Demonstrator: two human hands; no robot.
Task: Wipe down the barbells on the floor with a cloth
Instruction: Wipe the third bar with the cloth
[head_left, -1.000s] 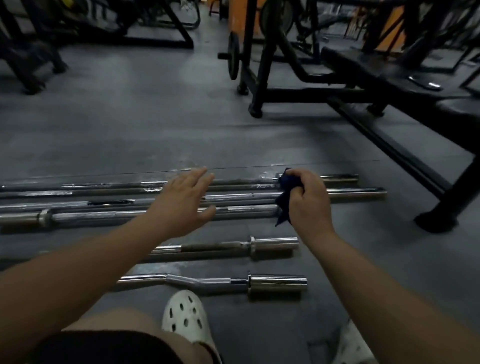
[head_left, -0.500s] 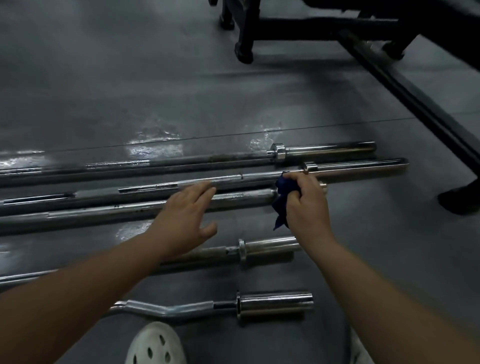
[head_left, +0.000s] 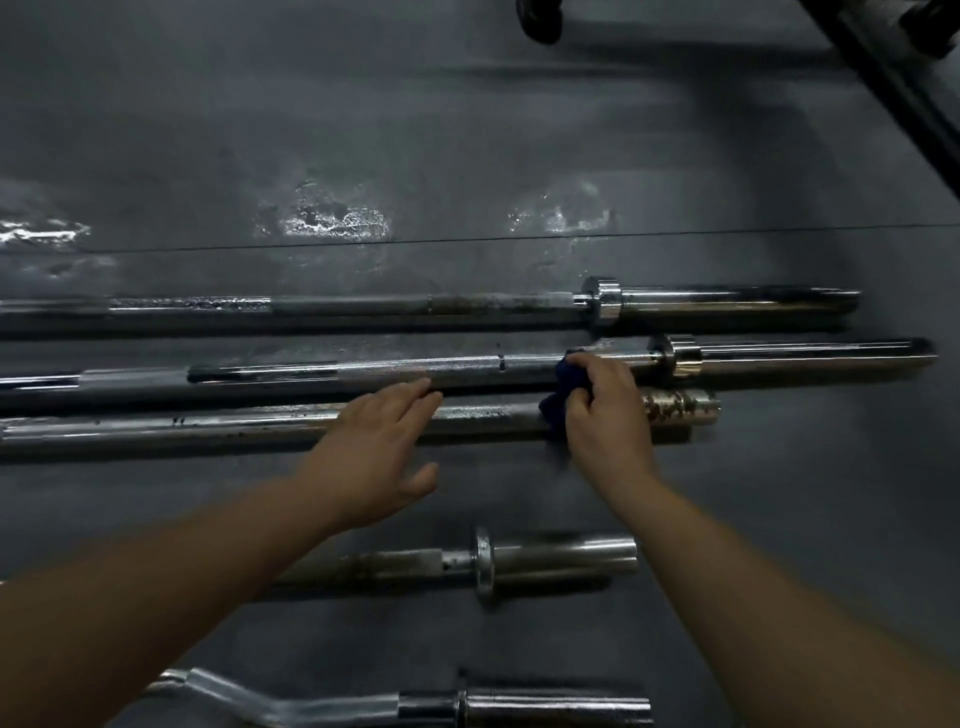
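Nearest, at 6 o'clock: the curl bar, bent shaft and sleeve, untouched. Just beyond it the short bar with its collar, partly under the left forearm.

Mid-field, the change: a second ago both hands hovered over the rack of bars with the view taking in the benches; now the head has dropped and the hands have come down onto the work. The right hand, at about 2 o'clock from centre, clenches the dark blue cloth and has it pressed where the rusty-ended bar and the knurled bar lie side by side; which of the two the cloth bears on I cannot tell for sure. The left hand is flat and released, fingers straight, their tips against the knurled bar, seemingly steadying it. My reading: wiping has just begun or is about to, with nearly all of the bars yet to do.

Farther, at 12 o'clock: the far bar, spotted along its shaft, then bare grey floor with wet-looking patches.

Room: shafts run long and unobstructed toward 9 o'clock, good for a sweep. Toward 3 o'clock the collars and sleeve ends stop the stroke early. The black bench frame sits at 1 o'clock, well apart.
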